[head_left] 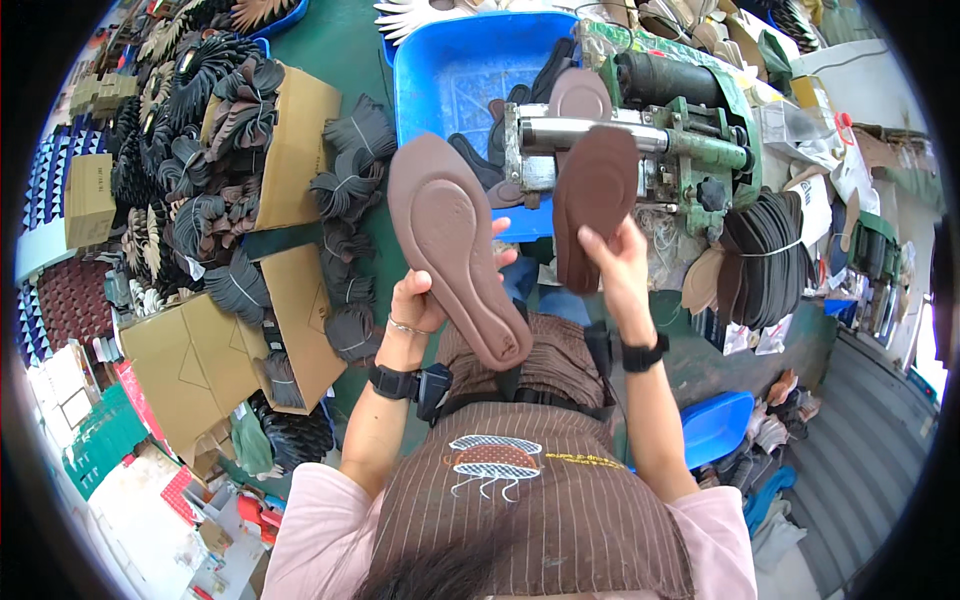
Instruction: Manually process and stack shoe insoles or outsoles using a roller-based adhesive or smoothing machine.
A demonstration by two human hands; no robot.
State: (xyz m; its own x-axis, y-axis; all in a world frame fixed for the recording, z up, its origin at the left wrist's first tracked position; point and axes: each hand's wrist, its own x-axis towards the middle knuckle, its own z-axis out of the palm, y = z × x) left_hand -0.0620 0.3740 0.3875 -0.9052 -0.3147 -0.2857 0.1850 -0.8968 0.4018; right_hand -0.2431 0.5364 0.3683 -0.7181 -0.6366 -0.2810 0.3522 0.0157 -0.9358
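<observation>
My left hand (412,303) is closed on the edge of a brown insole (447,230), held up with its moulded heel cup and raised rim showing. To its right, my right hand (622,268) grips a darker brown insole (600,185) upright, thumb on its near face. Whether a second one lies behind it I cannot tell. Just beyond the right hand is a roller machine (690,140) with a shiny metal roller (545,133). Another brown insole (580,96) shows behind that roller, its lower part hidden.
A blue bin (430,60) with dark insoles inside stands behind the machine. Bundled dark insoles (765,265) sit right of it. Cardboard boxes (190,375) and tied bundles (350,180) crowd the floor at left. Another blue bin (715,425) stands at lower right.
</observation>
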